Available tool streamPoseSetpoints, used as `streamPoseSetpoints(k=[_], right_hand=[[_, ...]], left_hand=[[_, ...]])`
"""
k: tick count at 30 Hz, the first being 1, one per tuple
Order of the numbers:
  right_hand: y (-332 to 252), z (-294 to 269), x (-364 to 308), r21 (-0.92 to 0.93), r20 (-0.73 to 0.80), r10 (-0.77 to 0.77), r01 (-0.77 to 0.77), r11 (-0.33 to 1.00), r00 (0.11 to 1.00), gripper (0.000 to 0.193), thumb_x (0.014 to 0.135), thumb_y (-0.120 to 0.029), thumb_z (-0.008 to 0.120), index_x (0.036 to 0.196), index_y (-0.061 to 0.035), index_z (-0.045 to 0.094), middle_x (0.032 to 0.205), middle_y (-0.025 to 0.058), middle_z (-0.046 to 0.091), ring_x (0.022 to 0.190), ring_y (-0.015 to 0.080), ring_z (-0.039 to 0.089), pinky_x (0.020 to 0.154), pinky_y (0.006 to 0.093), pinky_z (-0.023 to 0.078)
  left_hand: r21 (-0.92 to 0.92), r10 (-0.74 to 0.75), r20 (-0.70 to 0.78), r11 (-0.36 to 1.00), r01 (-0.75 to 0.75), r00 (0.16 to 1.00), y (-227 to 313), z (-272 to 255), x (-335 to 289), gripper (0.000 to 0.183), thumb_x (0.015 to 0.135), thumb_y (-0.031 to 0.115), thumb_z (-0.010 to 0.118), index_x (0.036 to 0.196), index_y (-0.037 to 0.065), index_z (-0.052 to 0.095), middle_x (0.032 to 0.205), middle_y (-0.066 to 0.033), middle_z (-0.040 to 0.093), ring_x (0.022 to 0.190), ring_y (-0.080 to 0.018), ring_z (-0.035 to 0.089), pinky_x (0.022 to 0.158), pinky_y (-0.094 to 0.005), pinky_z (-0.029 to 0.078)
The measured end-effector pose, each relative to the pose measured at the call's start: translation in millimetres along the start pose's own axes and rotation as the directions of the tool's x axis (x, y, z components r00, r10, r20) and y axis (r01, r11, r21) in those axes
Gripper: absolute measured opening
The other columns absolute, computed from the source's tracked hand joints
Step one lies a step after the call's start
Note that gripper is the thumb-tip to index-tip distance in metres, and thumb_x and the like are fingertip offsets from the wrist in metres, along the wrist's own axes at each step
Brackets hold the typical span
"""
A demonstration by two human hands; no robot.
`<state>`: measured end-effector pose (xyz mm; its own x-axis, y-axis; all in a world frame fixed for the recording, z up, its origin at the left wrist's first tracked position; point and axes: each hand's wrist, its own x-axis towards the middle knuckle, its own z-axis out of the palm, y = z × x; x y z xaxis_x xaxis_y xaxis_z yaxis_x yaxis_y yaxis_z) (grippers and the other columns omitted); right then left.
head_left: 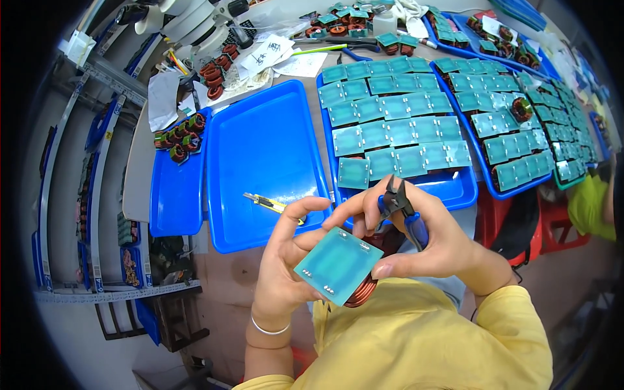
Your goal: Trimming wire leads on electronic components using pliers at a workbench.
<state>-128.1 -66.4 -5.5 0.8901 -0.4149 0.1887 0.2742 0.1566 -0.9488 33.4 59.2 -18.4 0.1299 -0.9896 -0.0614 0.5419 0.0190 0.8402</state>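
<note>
My left hand (278, 266) is closed round a copper-wound coil (361, 294) topped by a square green circuit board (338, 265). The board faces up, tilted, with small metal pins near its corners. In my right hand (439, 234) is a pair of blue-handled side cutters (404, 211), jaws pointing up and away from the board. That hand's thumb also touches the coil at the board's right edge. Beyond my left hand, a yellow utility knife (265, 203) lies in a large blue tray (224, 162). The coil's far side is hidden beneath the board.
A blue tray (465, 192) of green-board coils in rows stands ahead to the right, with another full tray (497, 188) beyond it. A narrow blue tray (172, 218) at the left holds several bare coils (179, 140). Papers (266, 53) and loose coils lie farther back.
</note>
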Motion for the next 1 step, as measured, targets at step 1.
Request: streamPoseSetpoints(k=[1], right_hand=[[0.1,-0.4,-1.0,-0.015,0.004,0.0,0.0,1.0,1.0,0.046,0.069,-0.02,0.078,0.096,-0.0075,0.044,0.118,0.0243,0.052,0.106,0.0219,0.05,0.091,0.0353,0.039]], left_hand=[[-0.007,-0.035,0.016,0.999,0.035,0.999,-1.7,-2.4,0.0,0.101,0.056,0.018,0.087,0.133,0.003,0.024,0.107,-0.0167,0.061,0.098,-0.0208,0.06,0.087,-0.0305,0.046]])
